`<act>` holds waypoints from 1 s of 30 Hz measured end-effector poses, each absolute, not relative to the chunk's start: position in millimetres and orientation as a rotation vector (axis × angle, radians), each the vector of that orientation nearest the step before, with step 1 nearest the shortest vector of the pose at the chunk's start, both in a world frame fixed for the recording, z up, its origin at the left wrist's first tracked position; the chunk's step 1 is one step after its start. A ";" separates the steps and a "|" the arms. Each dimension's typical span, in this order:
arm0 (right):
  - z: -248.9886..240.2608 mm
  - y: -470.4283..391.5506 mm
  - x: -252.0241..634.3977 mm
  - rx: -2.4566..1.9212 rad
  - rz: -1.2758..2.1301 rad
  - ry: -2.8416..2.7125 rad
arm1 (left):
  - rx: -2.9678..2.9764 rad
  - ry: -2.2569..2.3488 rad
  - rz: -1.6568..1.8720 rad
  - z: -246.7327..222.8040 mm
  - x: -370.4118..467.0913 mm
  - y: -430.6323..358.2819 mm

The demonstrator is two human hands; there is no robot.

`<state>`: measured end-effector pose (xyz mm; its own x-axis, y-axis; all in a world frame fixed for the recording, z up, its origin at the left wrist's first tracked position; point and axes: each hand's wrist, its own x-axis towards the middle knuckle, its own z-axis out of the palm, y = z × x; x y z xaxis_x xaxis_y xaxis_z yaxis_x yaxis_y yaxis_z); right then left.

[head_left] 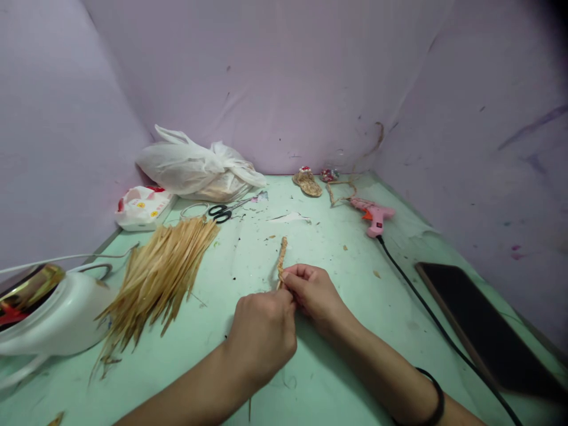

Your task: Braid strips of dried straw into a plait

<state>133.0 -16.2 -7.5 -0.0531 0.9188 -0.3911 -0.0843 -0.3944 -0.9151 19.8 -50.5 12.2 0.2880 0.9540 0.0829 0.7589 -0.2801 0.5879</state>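
A short braid of tan dried straw (282,254) points away from me at the middle of the table. My right hand (313,291) pinches its near end between thumb and fingers. Close against it, my left hand (265,325) is closed, knuckles up, on the straw strands at the same end; its fingertips are mostly hidden. The loose strands under both hands are largely out of sight. Left of my hands lies a fanned bundle of flat dried straw (166,266).
Scissors (226,210), a white plastic bag (195,165) and a tissue pack (144,207) lie back left. A small woven sandal (307,182) sits at the back. A pink glue gun (375,216) with black cord and a dark phone (483,325) are right. A white container (71,313) stands left.
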 end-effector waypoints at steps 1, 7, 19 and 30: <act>-6.4 -16.3 132.6 -1.395 1.584 -0.928 | 2.027 1.535 0.671 16.6 16.6 -46.2; 3.6 -20.0 128.4 -1.366 1.675 -0.907 | 1.032 1.440 0.685 26.4 0.7 -19.5; -12.5 -16.1 135.0 -1.349 1.443 -1.334 | 0.983 1.267 0.471 12.1 -5.4 -8.8; -5.2 -14.2 146.4 -1.419 1.127 -1.648 | 0.956 1.377 0.773 2.4 8.1 -16.3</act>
